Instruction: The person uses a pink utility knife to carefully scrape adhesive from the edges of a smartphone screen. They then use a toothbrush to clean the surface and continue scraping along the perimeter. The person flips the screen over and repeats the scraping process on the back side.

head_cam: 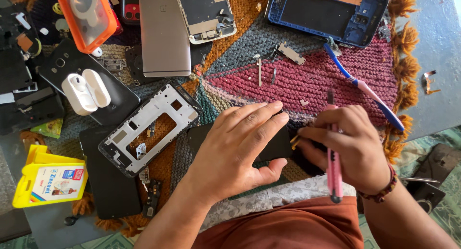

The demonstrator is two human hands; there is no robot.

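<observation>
Left hand [240, 148] lies flat, fingers spread, pressing a flat black phone panel [269, 148]; right hand [345, 148] grips a pink utility knife [333, 167] at the panel's right edge, on the knitted mat [336, 71].

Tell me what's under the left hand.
A flat black phone part lies under the left hand, on the knitted mat. Only its edges show; the palm covers the middle.

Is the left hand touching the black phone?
Touching. The head view shows the left hand lying flat on the black phone, fingers pressed across it.
</observation>
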